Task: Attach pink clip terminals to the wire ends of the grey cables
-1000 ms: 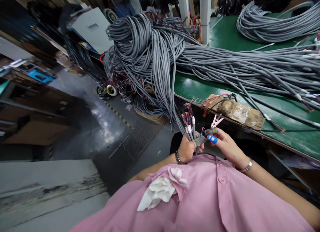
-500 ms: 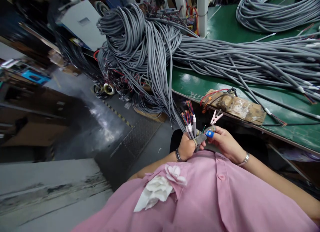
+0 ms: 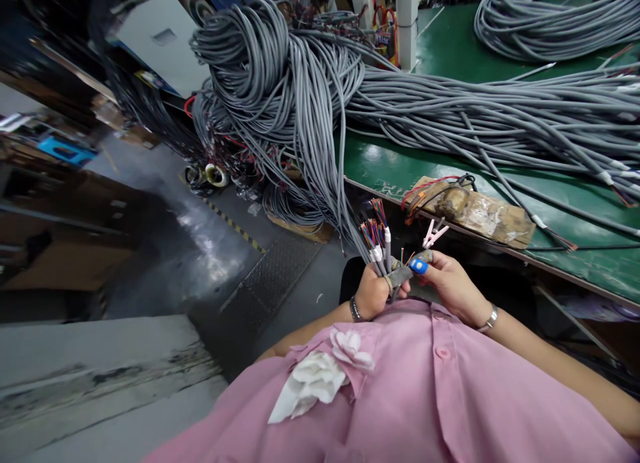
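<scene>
My left hand (image 3: 373,295) is closed around a small bunch of grey cables (image 3: 381,262), held in front of the shirt. White bands sit near the cable ends, and many thin coloured wires (image 3: 371,231) fan out above them. Close beside it, my right hand (image 3: 455,288) pinches with thumb and forefinger, a blue cover (image 3: 419,266) on the thumb. A few thin coloured wires (image 3: 409,257) poke up at those fingertips; the exact grip on them is partly hidden. Grey wrappings show on fingers of both hands. A pale pink clip (image 3: 434,234) stands just beyond my right hand.
A thick heap of grey cables (image 3: 305,96) spreads over the green table (image 3: 380,162) and hangs off its left end. Near the table edge lies a taped wooden block (image 3: 485,213). Another cable coil (image 3: 555,23) rests behind. A metal plate (image 3: 270,276) lies on the floor.
The thin wires at my right fingertips show differently: a green one stood there before, now orange-toned ends spread apart. Both hands stay almost in place; the view shifts slightly.
</scene>
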### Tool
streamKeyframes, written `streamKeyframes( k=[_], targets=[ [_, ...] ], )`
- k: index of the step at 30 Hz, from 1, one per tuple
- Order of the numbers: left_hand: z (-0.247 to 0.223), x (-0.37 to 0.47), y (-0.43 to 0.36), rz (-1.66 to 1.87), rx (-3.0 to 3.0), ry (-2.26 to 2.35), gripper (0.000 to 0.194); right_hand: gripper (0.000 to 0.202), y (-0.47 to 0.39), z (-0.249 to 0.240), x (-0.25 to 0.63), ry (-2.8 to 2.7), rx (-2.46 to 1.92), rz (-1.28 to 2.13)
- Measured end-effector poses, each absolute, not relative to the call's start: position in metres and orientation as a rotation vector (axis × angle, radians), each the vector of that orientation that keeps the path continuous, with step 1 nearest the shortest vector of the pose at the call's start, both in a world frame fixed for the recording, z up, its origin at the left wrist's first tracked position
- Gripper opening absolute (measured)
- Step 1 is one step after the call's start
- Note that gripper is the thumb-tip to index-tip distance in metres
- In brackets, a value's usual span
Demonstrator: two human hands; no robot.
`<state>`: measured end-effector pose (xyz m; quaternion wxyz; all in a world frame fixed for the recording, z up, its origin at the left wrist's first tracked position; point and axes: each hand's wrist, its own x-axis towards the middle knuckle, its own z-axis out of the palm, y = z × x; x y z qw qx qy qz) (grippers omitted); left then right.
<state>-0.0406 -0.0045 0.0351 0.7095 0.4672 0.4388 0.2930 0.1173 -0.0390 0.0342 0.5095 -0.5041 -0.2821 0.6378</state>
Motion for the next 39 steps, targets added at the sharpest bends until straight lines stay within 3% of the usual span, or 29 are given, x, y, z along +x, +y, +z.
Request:
streamKeyframes(
  k=[9, 19, 31, 39],
  targets=[
    [0.033, -0.042, -0.005, 0.733, 1.015, 0.943, 0.034, 0.023, -0.043, 0.038, 0.119, -0.653, -1.082, 1.643],
    [0.04, -0.045, -0.003, 0.538, 1.073, 0.849, 0.039, 0.024, -0.039, 0.031, 0.131, -0.594, -0.985, 1.73],
    [0.04, -0.043, -0.007, 0.569, 1.114, 0.9, 0.037, 0.024, -0.039, 0.03, 0.121, -0.623, -1.121, 1.574],
    [0.041, -0.042, -0.003, 0.606, 1.054, 0.818, 0.033, 0.025, -0.038, 0.017, 0.141, -0.403, -0.946, 1.628]
  ],
)
